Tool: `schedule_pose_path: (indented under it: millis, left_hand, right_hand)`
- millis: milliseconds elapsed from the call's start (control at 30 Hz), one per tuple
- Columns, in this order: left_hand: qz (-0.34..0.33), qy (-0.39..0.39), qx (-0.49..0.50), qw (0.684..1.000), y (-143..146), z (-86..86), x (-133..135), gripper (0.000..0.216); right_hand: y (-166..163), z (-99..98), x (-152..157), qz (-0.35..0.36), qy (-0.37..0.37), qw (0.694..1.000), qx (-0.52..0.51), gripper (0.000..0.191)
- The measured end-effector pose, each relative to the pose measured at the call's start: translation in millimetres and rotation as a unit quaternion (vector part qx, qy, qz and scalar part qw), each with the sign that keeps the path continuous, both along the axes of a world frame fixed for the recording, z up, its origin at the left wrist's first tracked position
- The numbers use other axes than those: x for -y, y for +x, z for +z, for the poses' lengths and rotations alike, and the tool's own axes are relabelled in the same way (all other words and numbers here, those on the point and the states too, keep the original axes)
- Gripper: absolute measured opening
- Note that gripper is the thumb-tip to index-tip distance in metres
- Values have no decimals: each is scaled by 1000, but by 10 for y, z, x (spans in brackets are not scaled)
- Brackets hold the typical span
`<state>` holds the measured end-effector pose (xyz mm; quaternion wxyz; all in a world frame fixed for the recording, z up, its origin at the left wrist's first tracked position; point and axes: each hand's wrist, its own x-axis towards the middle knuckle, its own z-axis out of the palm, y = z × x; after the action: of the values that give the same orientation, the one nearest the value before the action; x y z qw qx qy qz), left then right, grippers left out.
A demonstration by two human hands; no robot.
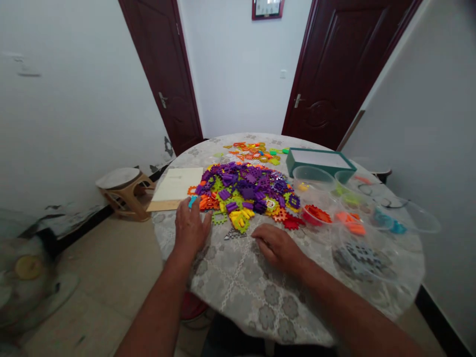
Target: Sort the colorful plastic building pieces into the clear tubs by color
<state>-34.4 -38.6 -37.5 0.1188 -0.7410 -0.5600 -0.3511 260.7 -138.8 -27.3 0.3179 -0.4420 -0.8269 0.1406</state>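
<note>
My left hand (pixel 191 227) rests at the left edge of a heap of plastic building pieces (pixel 249 186), mostly purple, with yellow, green and orange among them. Its fingers are stretched out and the thumb stands apart. A small blue piece (pixel 192 201) shows at its fingertips; whether they touch it I cannot tell. In front of the heap, my right hand (pixel 279 246) is closed with curled fingers, and anything inside it is hidden. Just left of its fingertips lies a grey toothed piece (pixel 235 235). A green square piece (pixel 219 218) lies near my left thumb.
Clear plastic tubs (pixel 314 181) holding pieces sorted by colour crowd the right side, one with grey pieces (pixel 360 258). Behind them stands a green box (pixel 320 161). A pale board (pixel 178 186) lies at left. More orange pieces (pixel 253 151) lie farther back. A stool (pixel 124 191) stands left.
</note>
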Motion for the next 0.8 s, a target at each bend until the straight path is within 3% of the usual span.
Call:
schedule_pose_path:
  millis: [133, 300, 467, 800]
  left_hand:
    - [32, -22, -11, 999, -229, -71, -316, 54]
    - [3, -90, -32, 995, -267, -138, -478, 51]
    - [-84, -123, -66, 987, -82, -112, -271, 51]
    - [-153, -194, -74, 966, 234, -82, 272, 70]
  right_hand:
    - [13, -286, -20, -48, 71, 996, -41, 22]
    - [189, -313, -25, -113, 87, 987, -72, 19]
    - [241, -299, -46, -131, 65, 987, -68, 18]
    - [226, -215, -26, -114, 18, 992, -59, 16]
